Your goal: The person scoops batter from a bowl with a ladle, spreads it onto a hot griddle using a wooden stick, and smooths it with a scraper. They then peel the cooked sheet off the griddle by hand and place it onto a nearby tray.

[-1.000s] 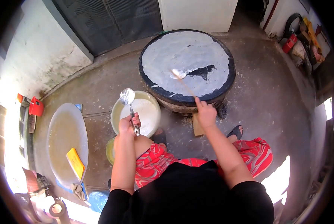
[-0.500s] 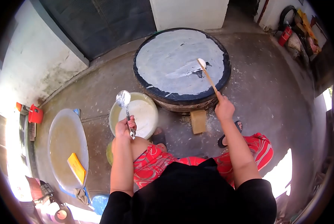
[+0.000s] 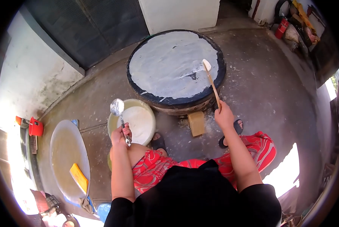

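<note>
White coating hides the head of the wooden spreader (image 3: 212,85); its contact with the pale paste (image 3: 162,62) is hard to make out. Right hand (image 3: 224,115): grip closed around the spreader handle, beside the round griddle (image 3: 169,101). Left hand (image 3: 121,135): grip closed around the metal ladle (image 3: 117,107), its bowl overlapping the basin (image 3: 134,103) in view. Black griddle rim (image 3: 221,68) exposed; unobstructed, speckled floor (image 3: 256,72) to its right.

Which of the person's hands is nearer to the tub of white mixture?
Left. The left hand overlaps the near side of the tub in this view; the right hand is farther away, to the tub's right, off the griddle's near-right edge.
</note>
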Demonstrator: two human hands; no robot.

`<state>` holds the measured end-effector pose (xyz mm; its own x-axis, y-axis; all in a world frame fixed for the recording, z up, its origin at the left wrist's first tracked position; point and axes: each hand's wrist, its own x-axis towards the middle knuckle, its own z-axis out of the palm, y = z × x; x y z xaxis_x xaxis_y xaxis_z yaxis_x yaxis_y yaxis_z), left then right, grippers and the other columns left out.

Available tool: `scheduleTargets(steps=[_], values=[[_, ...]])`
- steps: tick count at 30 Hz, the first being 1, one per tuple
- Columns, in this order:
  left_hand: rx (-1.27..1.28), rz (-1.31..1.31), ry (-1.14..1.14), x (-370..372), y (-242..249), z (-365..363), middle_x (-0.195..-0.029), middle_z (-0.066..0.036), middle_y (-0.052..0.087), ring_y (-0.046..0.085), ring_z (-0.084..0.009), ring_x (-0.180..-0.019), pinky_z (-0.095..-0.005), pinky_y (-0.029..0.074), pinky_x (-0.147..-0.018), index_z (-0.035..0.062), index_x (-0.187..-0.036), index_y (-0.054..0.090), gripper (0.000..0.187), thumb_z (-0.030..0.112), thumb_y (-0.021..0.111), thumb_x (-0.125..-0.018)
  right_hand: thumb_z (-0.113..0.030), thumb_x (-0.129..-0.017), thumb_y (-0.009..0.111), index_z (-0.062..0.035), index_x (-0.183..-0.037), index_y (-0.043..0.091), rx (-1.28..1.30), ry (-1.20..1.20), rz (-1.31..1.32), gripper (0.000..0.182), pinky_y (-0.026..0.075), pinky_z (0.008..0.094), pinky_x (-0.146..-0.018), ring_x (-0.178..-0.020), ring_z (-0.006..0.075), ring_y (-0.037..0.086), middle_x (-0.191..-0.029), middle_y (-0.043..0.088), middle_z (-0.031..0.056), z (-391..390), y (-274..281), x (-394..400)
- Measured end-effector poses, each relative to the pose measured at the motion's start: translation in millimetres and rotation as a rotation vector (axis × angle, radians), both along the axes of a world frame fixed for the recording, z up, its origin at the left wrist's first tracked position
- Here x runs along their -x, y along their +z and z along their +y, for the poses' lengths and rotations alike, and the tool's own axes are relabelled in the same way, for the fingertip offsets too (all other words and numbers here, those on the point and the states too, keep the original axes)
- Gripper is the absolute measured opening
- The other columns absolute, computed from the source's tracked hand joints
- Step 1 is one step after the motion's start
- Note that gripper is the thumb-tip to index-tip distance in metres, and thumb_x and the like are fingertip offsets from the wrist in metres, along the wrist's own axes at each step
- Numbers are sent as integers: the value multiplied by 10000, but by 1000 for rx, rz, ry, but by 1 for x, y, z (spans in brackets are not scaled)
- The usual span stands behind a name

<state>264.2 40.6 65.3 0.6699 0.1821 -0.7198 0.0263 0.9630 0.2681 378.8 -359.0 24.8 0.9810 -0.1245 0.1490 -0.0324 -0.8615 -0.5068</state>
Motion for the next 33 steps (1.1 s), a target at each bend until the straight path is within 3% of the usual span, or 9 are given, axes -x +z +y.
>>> scheduleTargets(steps=[2,5,7,13,19,23,25,28,33], values=[[-27,23,39,0,-1,1,-734,-74,479,420,-108,-512,-208,378,-412,-77,-971,432,296,172,283,-915,-156,-792,460,-115,-1169,469,-171,51,56,380,430,401,-810,-954,339,531,-1069,550,140,-11,-6,-10],[-19,-12,42,2,4,-3,-735,-73,476,421,-106,-516,-202,376,-414,-75,-981,433,306,185,285,-919,-113,-829,434,-102,-1152,502,-206,67,-170,330,452,344,-725,-812,291,589,-856,601,162,-39,-24,-51],[-43,-33,23,4,8,-2,-733,-73,474,416,-103,-514,-200,369,-411,-72,-1001,432,311,190,286,-921,-182,-841,447,-187,-1120,540,-323,0,116,294,438,385,-791,-925,315,551,-982,591,136,-55,-27,-75],[-134,-121,-32,14,38,-15,-720,-71,468,386,-94,-491,-197,329,-394,-58,-1078,421,318,191,306,-917,-170,-841,461,-133,-1084,572,-433,253,374,270,440,330,-800,-933,275,574,-1014,593,140,-70,11,-45],[-340,-199,-230,16,67,-51,-699,-90,485,386,-104,-474,-204,318,-387,-51,-1088,426,298,162,345,-896,-163,-839,467,-134,-1081,577,-386,155,63,267,439,316,-805,-925,259,583,-997,603,134,-39,-27,-39],[-429,-224,-380,12,80,-80,-657,-114,521,418,-124,-447,-227,331,-372,-51,-1070,446,288,155,360,-887,-126,-848,469,-96,-1076,580,-188,212,31,255,452,278,-709,-798,183,603,-889,633,111,-24,-6,-18],[-488,-231,-467,11,83,-93,-636,-122,537,433,-136,-422,-242,343,-365,-48,-1063,450,284,157,359,-889,-167,-845,476,-142,-1080,580,-451,244,236,258,460,278,-632,-666,158,599,-737,618,76,-49,-11,-20],[-495,-227,-532,4,85,-113,-640,-129,538,430,-147,-415,-261,350,-361,-39,-1038,453,251,141,358,-891,-151,-851,471,-119,-1087,575,-527,19,108,260,442,252,-574,-559,113,551,-624,571,51,-53,-40,-11],[-657,-186,-654,-25,59,-137,-636,-127,522,433,-140,-419,-250,344,-346,-38,-991,429,195,99,360,-871,-125,-860,449,-87,-1092,566,-633,125,123,263,447,261,-566,-554,113,556,-617,579,54,16,-33,14]])
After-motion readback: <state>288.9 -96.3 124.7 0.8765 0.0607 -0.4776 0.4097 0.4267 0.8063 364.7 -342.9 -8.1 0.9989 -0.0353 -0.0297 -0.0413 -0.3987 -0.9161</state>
